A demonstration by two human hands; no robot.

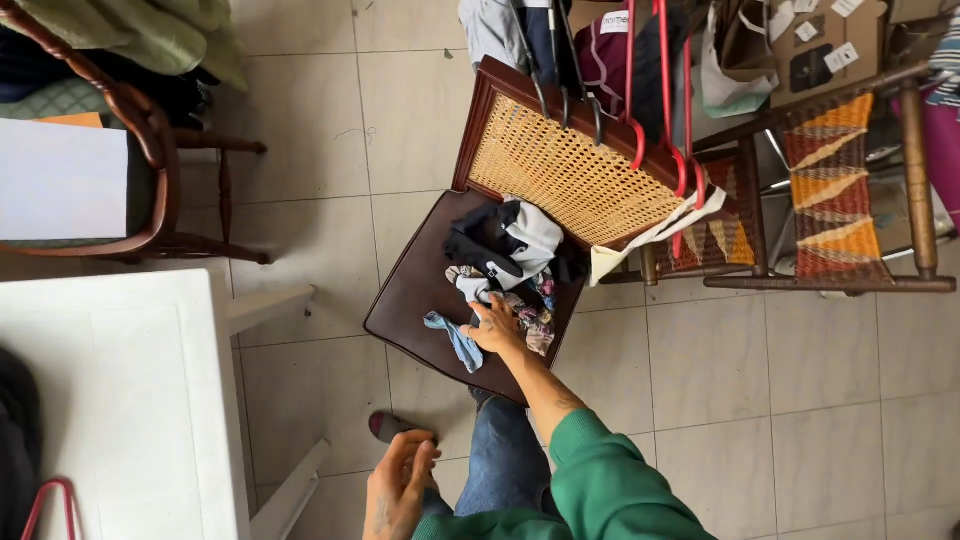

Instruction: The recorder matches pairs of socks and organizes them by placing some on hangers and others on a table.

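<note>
My right hand (495, 328) reaches down onto the seat of a dark wooden chair (415, 290) with a cane back, fingers closing on a patterned garment (532, 322) in a small heap of clothes. A light blue sock (455, 337) lies just left of the hand. Dark and white garments (510, 240) lie farther back on the seat. My left hand (397, 490) hangs low near my knee, fingers loosely apart, holding nothing. My sleeve is green.
Red and black hangers (640, 120) hook over the cane chair back. A second wooden chair (150, 150) stands left, a woven-seat chair (830, 190) right. A white table (120, 400) fills the lower left. The floor is tiled.
</note>
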